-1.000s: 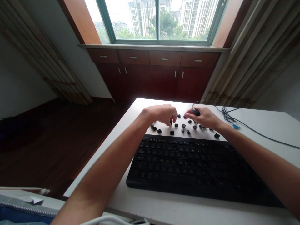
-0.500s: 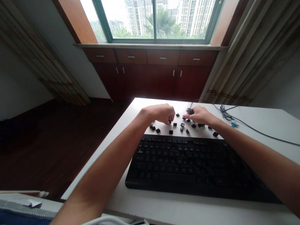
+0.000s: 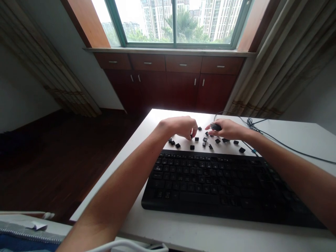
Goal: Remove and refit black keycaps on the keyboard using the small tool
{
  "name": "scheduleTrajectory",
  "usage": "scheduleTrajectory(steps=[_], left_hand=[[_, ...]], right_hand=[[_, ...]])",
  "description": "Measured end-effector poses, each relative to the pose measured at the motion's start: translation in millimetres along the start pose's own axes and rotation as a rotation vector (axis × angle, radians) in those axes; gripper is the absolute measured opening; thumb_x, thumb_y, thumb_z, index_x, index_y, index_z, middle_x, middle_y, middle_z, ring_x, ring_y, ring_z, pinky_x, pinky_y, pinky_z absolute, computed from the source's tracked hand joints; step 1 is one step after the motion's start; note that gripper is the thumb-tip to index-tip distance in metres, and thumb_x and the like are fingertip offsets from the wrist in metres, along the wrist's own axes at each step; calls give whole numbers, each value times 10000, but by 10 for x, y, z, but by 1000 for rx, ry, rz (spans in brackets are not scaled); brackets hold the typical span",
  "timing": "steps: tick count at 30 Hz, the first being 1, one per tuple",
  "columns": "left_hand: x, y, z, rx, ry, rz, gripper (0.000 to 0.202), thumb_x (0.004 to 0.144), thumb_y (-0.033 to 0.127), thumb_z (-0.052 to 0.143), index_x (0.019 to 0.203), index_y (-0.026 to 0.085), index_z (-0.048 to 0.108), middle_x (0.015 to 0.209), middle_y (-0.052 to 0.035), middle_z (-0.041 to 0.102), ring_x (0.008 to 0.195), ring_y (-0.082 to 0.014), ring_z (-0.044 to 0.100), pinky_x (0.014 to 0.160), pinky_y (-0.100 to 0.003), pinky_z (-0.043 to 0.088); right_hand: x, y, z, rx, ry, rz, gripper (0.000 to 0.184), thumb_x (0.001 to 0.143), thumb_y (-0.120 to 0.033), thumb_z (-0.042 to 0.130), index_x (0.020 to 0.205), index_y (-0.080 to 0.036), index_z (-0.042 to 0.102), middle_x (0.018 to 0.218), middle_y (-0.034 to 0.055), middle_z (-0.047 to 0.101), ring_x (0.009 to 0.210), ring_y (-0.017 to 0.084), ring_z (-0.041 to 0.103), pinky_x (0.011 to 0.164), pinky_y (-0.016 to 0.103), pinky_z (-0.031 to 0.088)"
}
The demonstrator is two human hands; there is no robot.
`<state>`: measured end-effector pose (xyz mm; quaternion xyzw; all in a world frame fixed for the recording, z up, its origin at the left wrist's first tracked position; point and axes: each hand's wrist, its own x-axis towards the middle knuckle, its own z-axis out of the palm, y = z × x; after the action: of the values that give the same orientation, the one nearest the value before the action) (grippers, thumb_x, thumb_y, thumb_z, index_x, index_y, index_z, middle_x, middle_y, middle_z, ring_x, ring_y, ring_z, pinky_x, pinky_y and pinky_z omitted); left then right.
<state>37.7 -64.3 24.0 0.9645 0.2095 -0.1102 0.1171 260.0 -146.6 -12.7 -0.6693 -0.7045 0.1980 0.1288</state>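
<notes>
My left hand (image 3: 187,127) is closed in a pinch on a small black keycap (image 3: 191,137), mostly hidden by the fingers, just above the white table. My right hand (image 3: 227,128) grips a small dark, rounded brush-like tool (image 3: 216,127), whose exact kind I cannot make out; its fingertips point left over the loose keycaps. Several black keycaps lie scattered between and below the hands, among them one keycap (image 3: 192,147) near the keyboard and another keycap (image 3: 242,150) under the right wrist. The black keyboard (image 3: 199,197) lies nearer to me, with gaps where some keys are off.
A thin black cable (image 3: 291,148) runs over the white table (image 3: 220,229), with a tangle (image 3: 250,122) behind my right forearm. Red-brown cabinets (image 3: 181,87) stand under the window beyond. A white curved tube (image 3: 126,245) crosses the bottom edge.
My right hand has turned and shifted slightly right, rotating the dark tool. The blue piece by the cable has moved left and nearer to the keyboard. My left hand stays pinched in nearly the same place.
</notes>
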Motion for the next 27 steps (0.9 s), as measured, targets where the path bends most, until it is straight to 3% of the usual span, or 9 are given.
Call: scheduleTrajectory(steps=[13,23,27], left_hand=[[36,-44,32,-38,21,29,221,762,277,756,972,221,795,924,-27,776,733,-152,650,636,-251,440],[46,-67,54,-41,34,72,225,750,269,756,967,220,791,922,-14,776,758,-162,659,654,-260,443],[47,-69,55,-47,34,72,227,753,277,753,969,220,791,938,-16,779,758,-154,662,660,-252,443]], right_hand=[[43,-17,92,51,49,-75,259,727,-420,788,897,-227,755,862,24,751,780,203,658,701,310,491],[25,1,89,121,9,-89,416,711,-478,813,1047,-237,773,900,23,773,812,214,678,732,310,508],[-1,25,22,131,33,-99,403,797,-512,732,1075,-223,772,953,46,776,822,212,683,720,300,508]])
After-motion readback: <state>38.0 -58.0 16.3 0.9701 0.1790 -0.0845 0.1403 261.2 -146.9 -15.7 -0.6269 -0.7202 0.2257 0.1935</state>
